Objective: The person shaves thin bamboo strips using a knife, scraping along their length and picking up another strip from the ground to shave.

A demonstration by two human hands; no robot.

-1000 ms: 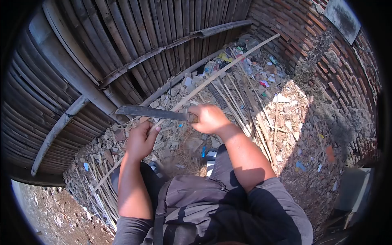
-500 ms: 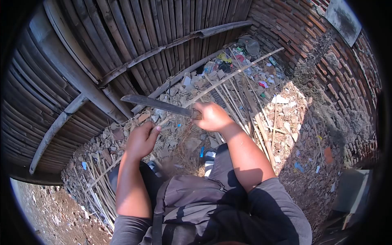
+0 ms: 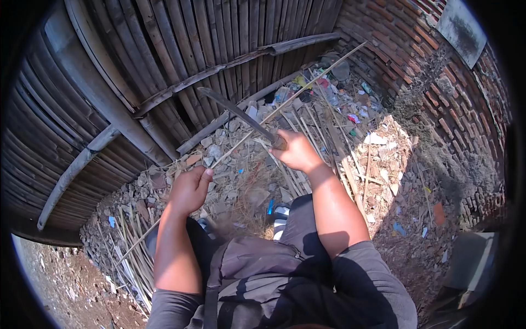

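Note:
My left hand [image 3: 189,189] is closed around a long thin bamboo strip [image 3: 306,88], thumb on top. The strip slants from the lower left, through that hand, up towards the brick wall at the upper right. My right hand [image 3: 296,151] grips the handle of a machete [image 3: 239,114]. Its dark blade points up and to the left and crosses the strip between my hands; whether the two touch I cannot tell.
A bamboo slat wall [image 3: 219,33] rises at the left and back, a brick wall [image 3: 449,98] at the right. Rubble and litter cover the ground. Bamboo strips lie in piles at the lower left [image 3: 131,247] and beyond my right hand [image 3: 342,151].
The machete has swung from nearly level to a steeper slant, and my right hand has moved right. The strip appears turned and narrower, its far end shifting. My left hand has barely moved.

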